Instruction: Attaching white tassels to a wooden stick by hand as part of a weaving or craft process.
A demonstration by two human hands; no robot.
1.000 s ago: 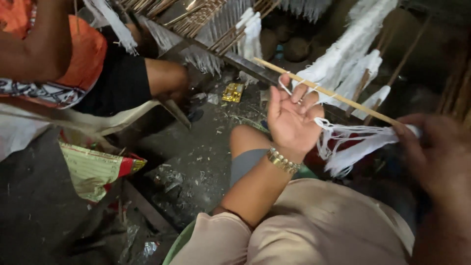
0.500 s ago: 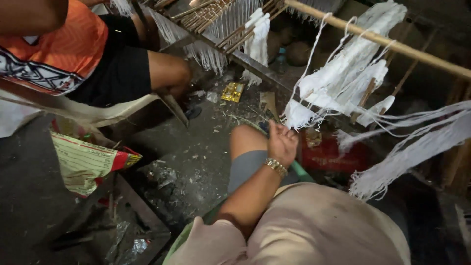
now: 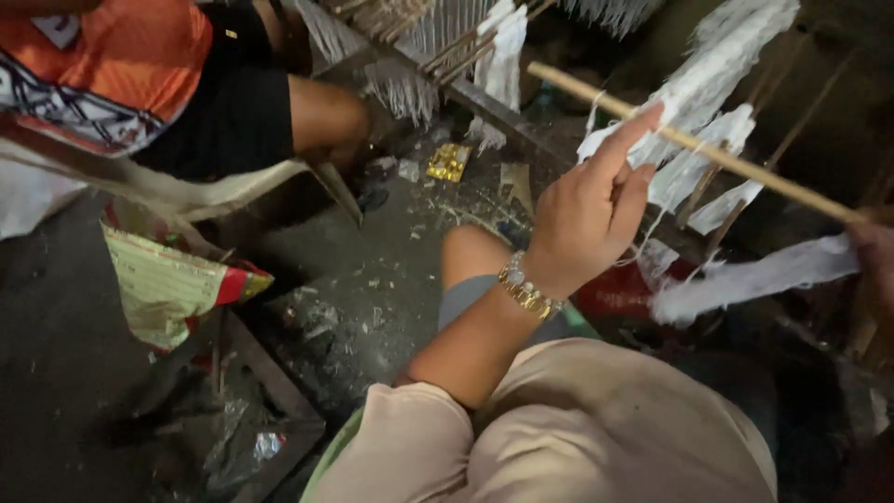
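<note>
My left hand [image 3: 587, 219], with a gold bracelet on the wrist, is raised in front of me. Its index finger points up and touches a long wooden stick [image 3: 745, 168]; the other fingers are curled around a thin white thread [image 3: 652, 233] that hangs below them. Bundles of white fibre [image 3: 717, 79] hang from the stick. Only a sliver of my right hand [image 3: 875, 247] shows at the right edge, closed on the stick's far end, with a white fibre strip [image 3: 745, 284] stretching left from it.
Another person in an orange shirt and black shorts [image 3: 214, 112] sits at the upper left. A wooden frame with hanging white threads [image 3: 419, 56] stands behind. A striped sack [image 3: 168, 284] and a small yellow packet [image 3: 448, 161] lie on the littered dark floor.
My left hand rose from knee height to the stick, index finger now extended. The stick dropped lower and nearer, and my right hand came back into view at the right edge.
</note>
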